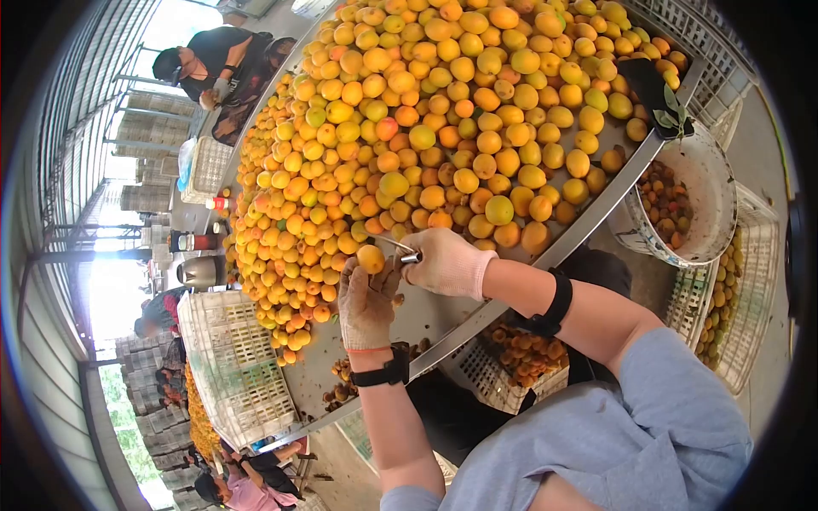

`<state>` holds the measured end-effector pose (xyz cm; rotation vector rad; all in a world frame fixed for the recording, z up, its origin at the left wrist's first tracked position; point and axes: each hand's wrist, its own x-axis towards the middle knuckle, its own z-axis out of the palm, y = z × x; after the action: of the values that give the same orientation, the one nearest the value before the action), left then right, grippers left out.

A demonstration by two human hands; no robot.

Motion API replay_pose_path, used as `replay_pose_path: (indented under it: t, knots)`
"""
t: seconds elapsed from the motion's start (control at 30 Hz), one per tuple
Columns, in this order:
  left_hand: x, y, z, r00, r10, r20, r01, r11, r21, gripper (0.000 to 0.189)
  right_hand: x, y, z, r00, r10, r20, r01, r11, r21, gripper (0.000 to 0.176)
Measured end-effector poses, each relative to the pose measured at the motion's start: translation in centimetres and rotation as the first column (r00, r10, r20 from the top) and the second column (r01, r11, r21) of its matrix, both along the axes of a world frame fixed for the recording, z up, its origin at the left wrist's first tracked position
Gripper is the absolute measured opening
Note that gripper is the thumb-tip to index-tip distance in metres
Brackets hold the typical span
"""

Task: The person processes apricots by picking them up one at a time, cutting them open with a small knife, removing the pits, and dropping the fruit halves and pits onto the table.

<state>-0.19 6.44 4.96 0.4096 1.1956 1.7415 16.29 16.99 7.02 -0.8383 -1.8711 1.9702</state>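
Your left hand point(366, 308), in a pale glove with stains, is closed at the fingertips around one fruit point(370, 259). This fruit is small and round, of yellow-orange colour, and the side which you can see looks whole. It is just above the near edge of the fruit pile point(375, 128). Your right hand point(445, 262), gloved also, grips a small tool point(411, 257) with a metallic handle; its thin part points toward the fruit, and it is perhaps a knife blade, but the view there is small. Your fingers hide the lower side of the fruit.

Under your hands is the grey metal table point(430, 313), with a raised rim. Some dark brownish pieces point(341, 383) lie on it near your left wrist. Below the rim, a crate point(477, 366) holds orange-brown pieces. The pile covers most of the table, from yellow to orange, a few fruits greenish or reddish. At the right, a white bucket point(720, 200) contains darker pieces, and near it a black object point(646, 89) lies among the fruits, with green leaves point(673, 111) at its end. At the left stands a white crate point(239, 366). Farther, across the table, is a person in a black top point(204, 64).
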Motion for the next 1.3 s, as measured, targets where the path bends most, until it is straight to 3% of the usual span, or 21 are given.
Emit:
replay_pose_path:
  t: [0.17, 0.23, 0.37, 0.47, 0.53, 0.57, 0.63, 0.67, 0.73, 0.77, 0.83, 0.97, 1.0, 1.03, 1.07, 1.13, 1.17, 1.2, 1.23, 1.3]
  knots:
    - [1.8, -0.4, 1.7, 0.997, -0.027, -0.066, 0.031, 0.998, 0.058, 0.042, -0.8, -1.8, -0.8, 0.998, 0.058, 0.034, -0.063, 0.983, 0.171, 0.028]
    - [2.6, -0.5, 1.7, 0.996, 0.057, -0.071, -0.053, 0.997, 0.049, 0.044, -0.8, -2.2, -0.9, 0.993, 0.095, 0.064, -0.111, 0.935, 0.337, 0.033]
    - [2.6, -1.0, 1.4, 0.999, 0.011, -0.03, -0.01, 0.998, 0.056, 0.046, -1.2, -2.7, -1.2, 0.997, 0.04, 0.073, -0.061, 0.942, 0.33, 0.033]
    - [4.0, -0.9, 1.7, 0.995, 0.074, -0.061, -0.069, 0.995, 0.07, 0.044, -1.6, -2.5, -1.6, 0.995, 0.048, 0.089, -0.078, 0.922, 0.38, 0.033]
    - [5.6, -0.7, 2.6, 0.953, 0.18, -0.246, -0.181, 0.983, 0.018, 0.043, -1.8, -2.0, -1.1, 0.959, 0.202, 0.198, -0.243, 0.947, 0.209, 0.03]
    - [6.5, -0.6, 2.9, 0.953, 0.177, -0.244, -0.179, 0.984, 0.017, 0.043, -1.9, -2.1, -1.1, 0.959, 0.2, 0.2, -0.241, 0.948, 0.207, 0.03]
    - [8.1, -0.4, 3.1, 0.637, 0.221, -0.738, -0.385, 0.921, -0.057, 0.042, -2.1, -2.5, -1.4, 0.965, 0.215, 0.148, -0.21, 0.977, -0.047, 0.022]
    - [8.3, -0.5, 2.9, 0.637, 0.22, -0.739, -0.385, 0.921, -0.058, 0.042, -2.0, -2.6, -1.5, 0.965, 0.215, 0.147, -0.21, 0.976, -0.048, 0.022]
    - [8.4, -0.8, 2.4, 0.686, 0.298, -0.664, -0.339, 0.938, 0.07, 0.042, -1.7, -2.7, -1.7, 0.991, 0.133, 0.032, -0.137, 0.971, 0.195, 0.024]
    - [8.2, -0.7, 2.6, 0.686, 0.303, -0.661, -0.342, 0.937, 0.075, 0.042, -1.5, -2.6, -1.5, 0.99, 0.136, 0.034, -0.14, 0.97, 0.2, 0.024]
    - [7.6, -0.8, 3.5, 0.807, 0.231, -0.544, -0.313, 0.948, -0.061, 0.039, -1.4, -2.8, -1.1, 0.996, 0.07, 0.06, -0.086, 0.943, 0.32, 0.023]
    - [7.1, -1.1, 5.0, 0.866, 0.114, -0.487, -0.254, 0.939, -0.232, 0.041, -1.1, -2.8, -1.6, 0.998, 0.06, -0.034, -0.045, 0.938, 0.345, 0.021]
    - [7.5, -1.3, 6.2, 0.603, -0.056, -0.796, -0.227, 0.944, -0.238, 0.041, -0.7, -2.5, -1.1, 0.995, 0.101, 0.009, -0.097, 0.927, 0.362, 0.021]
    - [7.6, -1.3, 6.8, 0.221, -0.208, -0.953, -0.203, 0.946, -0.253, 0.041, -0.5, -2.3, -0.9, 0.989, 0.14, 0.052, -0.149, 0.914, 0.377, 0.021]
    - [7.3, -1.3, 6.8, 0.222, -0.209, -0.952, -0.202, 0.946, -0.255, 0.041, -0.6, -2.4, -1.2, 0.989, 0.139, 0.053, -0.149, 0.915, 0.375, 0.021]
    - [6.8, -1.2, 6.8, -0.169, -0.202, -0.965, -0.156, 0.972, -0.176, 0.042, -1.1, -2.6, -2.0, 0.99, 0.132, 0.048, -0.141, 0.918, 0.371, 0.02]
    - [6.9, -1.1, 6.8, -0.171, -0.199, -0.965, -0.154, 0.973, -0.173, 0.042, -1.0, -2.6, -1.8, 0.99, 0.131, 0.047, -0.139, 0.917, 0.373, 0.02]
    - [7.3, -1.1, 6.6, 0.285, -0.117, -0.951, -0.168, 0.971, -0.17, 0.045, -0.9, -2.7, -1.5, 0.997, 0.074, -0.01, -0.064, 0.913, 0.402, 0.019]
    - [7.6, -1.1, 6.3, 0.679, -0.006, -0.734, -0.181, 0.968, -0.176, 0.049, -0.8, -2.9, -1.3, 0.997, 0.02, -0.068, 0.011, 0.905, 0.425, 0.018]
    - [7.6, -0.8, 5.3, 0.741, 0.04, -0.671, -0.213, 0.961, -0.178, 0.049, -1.0, -3.3, -1.3, 0.995, -0.05, -0.084, 0.081, 0.897, 0.435, 0.017]
